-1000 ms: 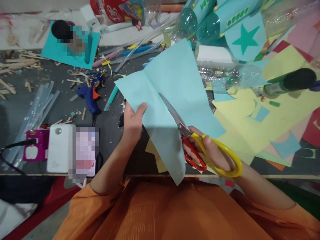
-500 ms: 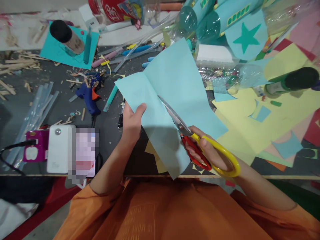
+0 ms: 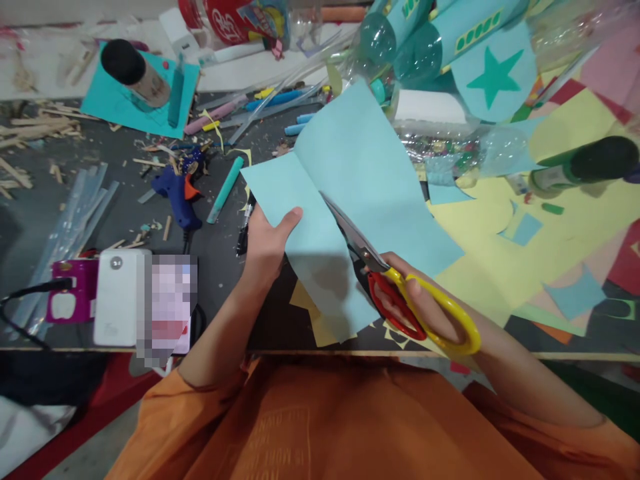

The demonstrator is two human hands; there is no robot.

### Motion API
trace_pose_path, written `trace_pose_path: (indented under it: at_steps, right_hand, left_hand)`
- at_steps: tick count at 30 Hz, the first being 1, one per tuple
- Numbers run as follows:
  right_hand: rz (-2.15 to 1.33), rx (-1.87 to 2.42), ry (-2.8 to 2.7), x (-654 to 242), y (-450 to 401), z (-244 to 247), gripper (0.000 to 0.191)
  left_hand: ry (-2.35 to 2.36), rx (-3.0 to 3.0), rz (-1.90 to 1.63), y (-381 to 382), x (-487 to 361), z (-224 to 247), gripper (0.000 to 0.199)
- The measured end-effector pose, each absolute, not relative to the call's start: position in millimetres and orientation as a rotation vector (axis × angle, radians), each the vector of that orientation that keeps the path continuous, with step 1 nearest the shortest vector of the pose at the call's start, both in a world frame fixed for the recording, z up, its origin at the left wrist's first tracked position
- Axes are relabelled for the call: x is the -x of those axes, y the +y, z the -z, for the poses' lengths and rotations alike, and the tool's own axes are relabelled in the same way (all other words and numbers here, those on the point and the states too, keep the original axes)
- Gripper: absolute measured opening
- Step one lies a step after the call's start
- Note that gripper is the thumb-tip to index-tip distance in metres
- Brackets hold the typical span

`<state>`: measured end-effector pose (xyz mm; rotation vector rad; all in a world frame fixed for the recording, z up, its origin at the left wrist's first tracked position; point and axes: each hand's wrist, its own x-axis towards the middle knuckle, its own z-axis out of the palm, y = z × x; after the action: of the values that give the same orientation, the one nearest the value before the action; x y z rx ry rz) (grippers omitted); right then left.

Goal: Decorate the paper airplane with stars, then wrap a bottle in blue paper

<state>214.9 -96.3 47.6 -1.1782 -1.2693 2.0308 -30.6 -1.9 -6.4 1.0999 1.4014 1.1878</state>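
A large light blue paper (image 3: pixel 360 160) is held up over the dark table, partly cut, with a slit running up from its lower edge. My left hand (image 3: pixel 270 240) pinches its left part, thumb on top and fingers underneath. In my right hand (image 3: pixel 420 293) are scissors (image 3: pixel 440 320) with one yellow and one red handle loop. Their blades lie along the cut near the paper's middle, pointing up and left. The right fingers pass through the handles and are partly hidden.
On the left are a glue gun (image 3: pixel 177 197), a white power bank (image 3: pixel 121 297) and clear glue sticks (image 3: pixel 83 227). Yellow paper (image 3: pixel 480 253) and scraps cover the right side. Plastic bottles (image 3: pixel 417 50) lie at the back, beside a dark-capped bottle (image 3: pixel 583 163).
The blue paper and my left hand have shifted slightly right. The scissors' blades have moved slightly right too, and the paper's lower part hangs differently.
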Motion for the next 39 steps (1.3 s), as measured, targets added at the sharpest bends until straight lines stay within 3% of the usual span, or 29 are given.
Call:
trace_pose_path:
  at_steps: [12,23,39]
  right_hand:
    - [-2.1,1.071,-1.152,-207,-86,-45,0.071]
    - [-2.027,1.113,-1.189,-191,-78,-44,0.057]
    - [-1.926,1.134,-1.149,-190,-83,-28,0.046]
  left_hand:
    - [1.438,-1.16,-1.212,-16,16,-4,0.056]
    - [1.415,-1.18,-1.196,-14,17,0,0.069]
    - [1.417,-1.224,-1.177,-14,21,4,0.058]
